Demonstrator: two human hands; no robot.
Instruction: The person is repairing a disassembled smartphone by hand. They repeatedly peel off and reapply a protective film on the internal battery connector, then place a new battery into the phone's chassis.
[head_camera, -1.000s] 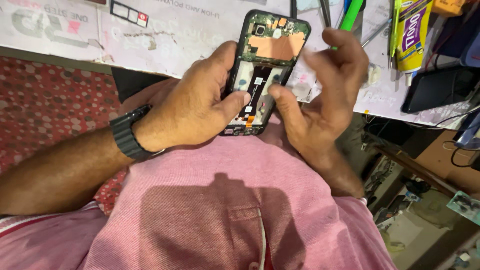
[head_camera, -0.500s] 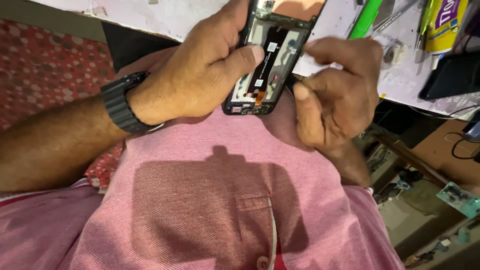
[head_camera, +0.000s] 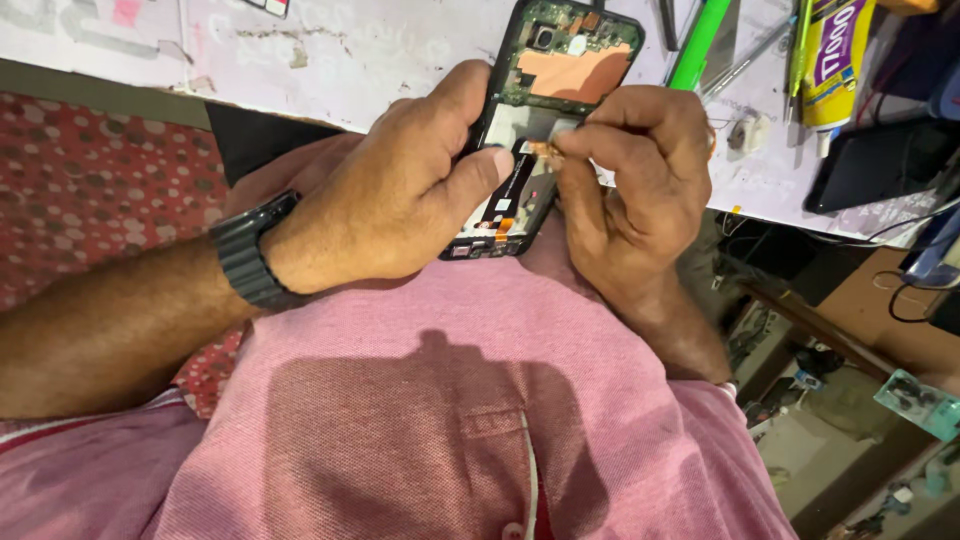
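Left hand (head_camera: 400, 200) grips the opened phone (head_camera: 545, 110) over the worktable (head_camera: 350, 50) edge, thumb across its frame; right hand (head_camera: 635, 180) pinches a small orange flex part (head_camera: 543, 150) at the phone's middle.

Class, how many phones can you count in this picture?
2. An opened phone is held in the left hand over the bench edge; a dark phone lies flat at the right. Others may be hidden.

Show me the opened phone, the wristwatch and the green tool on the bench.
opened phone (head_camera: 575, 70), head view, copper-coloured shield near its top.
wristwatch (head_camera: 248, 255), head view, black band on left wrist.
green tool (head_camera: 698, 45), head view, middle of its shaft.
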